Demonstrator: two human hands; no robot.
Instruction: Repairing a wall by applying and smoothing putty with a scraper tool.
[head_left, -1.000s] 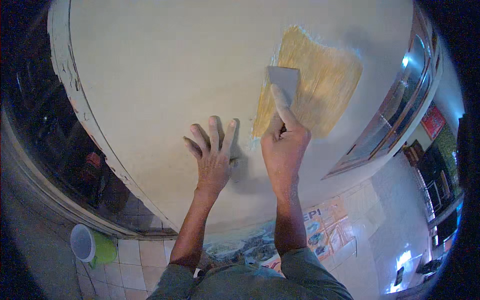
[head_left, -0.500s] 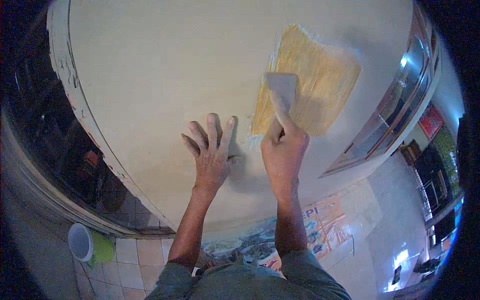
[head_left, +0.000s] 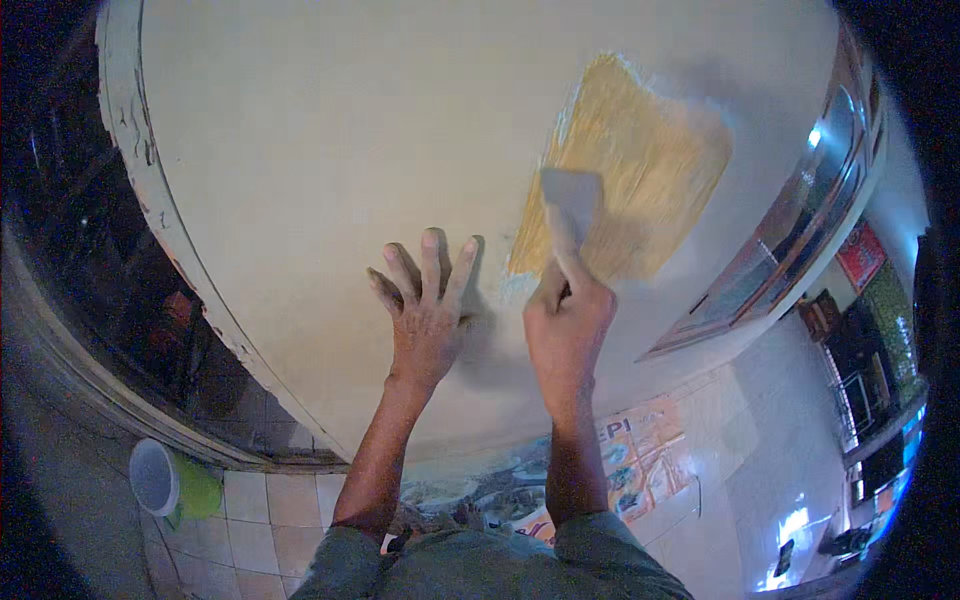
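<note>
A pale wall (head_left: 300,150) fills the middle of the head view, with a yellow-brown scraped patch (head_left: 660,170) whose border is ragged and whitish. My right hand (head_left: 570,325) grips a grey putty knife (head_left: 575,192), its index finger stretched along the blade. The blade lies over the lower left part of the patch; the handle is hidden in my fist. To the left of the patch, my left hand (head_left: 427,310) rests on the bare wall with its fingers spread, holding nothing.
A white-and-green bucket (head_left: 180,482) stands on the tiled floor (head_left: 255,510) at lower left. Below the wall lies a printed plastic sheet (head_left: 640,465). A glazed window (head_left: 780,230) borders the wall on the right; a chipped white frame (head_left: 150,170) edges the dark opening at left.
The putty knife in my right hand has slid a little downward along the patch's left side. My left hand stays flat on the wall. The whole view has shifted slightly.
</note>
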